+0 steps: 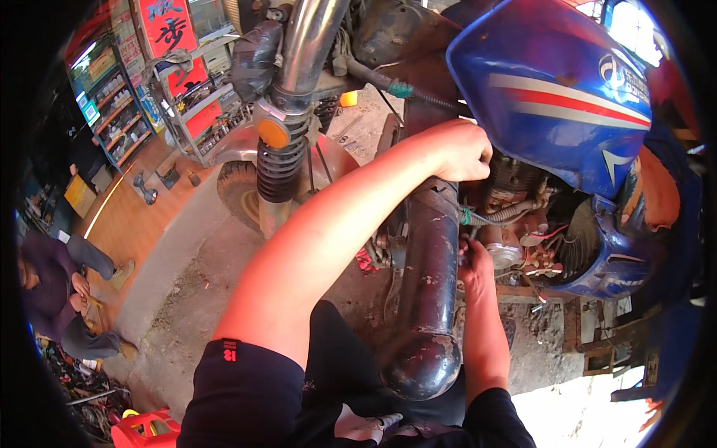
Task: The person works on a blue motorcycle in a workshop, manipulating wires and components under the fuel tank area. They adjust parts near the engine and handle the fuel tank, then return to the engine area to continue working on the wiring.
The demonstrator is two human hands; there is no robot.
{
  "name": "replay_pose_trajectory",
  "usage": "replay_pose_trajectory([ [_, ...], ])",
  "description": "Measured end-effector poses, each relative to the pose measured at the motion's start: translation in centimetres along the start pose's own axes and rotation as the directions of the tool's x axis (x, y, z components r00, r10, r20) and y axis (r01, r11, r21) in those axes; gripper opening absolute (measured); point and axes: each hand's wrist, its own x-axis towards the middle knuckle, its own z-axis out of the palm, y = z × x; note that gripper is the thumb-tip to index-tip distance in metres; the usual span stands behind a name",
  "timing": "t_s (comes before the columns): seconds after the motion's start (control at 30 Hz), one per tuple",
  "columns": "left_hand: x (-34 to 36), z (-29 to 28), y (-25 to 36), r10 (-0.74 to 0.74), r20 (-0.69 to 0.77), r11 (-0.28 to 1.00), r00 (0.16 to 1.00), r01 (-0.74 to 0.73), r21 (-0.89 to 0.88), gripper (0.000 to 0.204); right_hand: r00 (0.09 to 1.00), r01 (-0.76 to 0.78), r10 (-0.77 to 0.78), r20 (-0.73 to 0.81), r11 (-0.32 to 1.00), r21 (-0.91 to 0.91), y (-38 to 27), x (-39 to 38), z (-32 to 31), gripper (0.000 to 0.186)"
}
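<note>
Blue fuel tank [553,89] sat upper right, engine [515,216] just below it. Dark frame tube [429,276] ran down the centre. Left hand [455,149] reached over tube w/ fingers curled at engine's top. Right hand [474,261] pinched small engine fitting beside tube; exact grip unclear.

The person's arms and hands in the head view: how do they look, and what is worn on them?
Both forearms are bare, and both hands, the left hand and the right hand, wear no gloves. No watch or ring can be seen. Short black sleeves cover the upper arms; the left sleeve carries a small red printed mark near its hem, and the right sleeve looks plain black.
</note>
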Motion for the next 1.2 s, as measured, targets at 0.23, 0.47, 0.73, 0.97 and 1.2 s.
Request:
replay_pose_trajectory([
  [0.23, 0.0, -0.3, 3.0, -0.05, 0.207, 0.954, 0.977, -0.015, 0.3, 0.026, 0.991, 0.056, -0.083, -0.102, 0.968, -0.244, 2.8, -9.0, -2.7, 0.014],
  [0.47, -0.2, -0.4, 2.2, -0.031, 0.145, 0.952, 0.989, -0.015, 0.306, 0.03, 0.98, 0.032, -0.133, -0.147, 0.838, -0.544, 3.7, -10.1, 2.8, 0.015],
  [0.73, -1.3, 3.5, 0.8, -0.07, 0.152, 0.956, 0.986, 0.023, 0.291, 0.02, 0.955, -0.126, -0.149, -0.257, 0.58, -0.805, 4.3, -15.5, 12.7, 0.016],
  [0.97, -0.3, 5.1, 3.4, -0.087, 0.055, 0.946, 0.995, 0.065, 0.319, 0.026, 0.945, -0.237, -0.175, -0.277, 0.218, -0.947, 3.4, -23.0, 19.6, 0.018],
  [1.2, -9.1, -0.8, 6.9, -0.164, -0.06, 0.98, 0.985, 0.156, -0.12, 0.026, 0.945, -0.324, -0.094, -0.313, -0.125, -0.938, 0.0, -34.3, 22.2, 0.02],
])
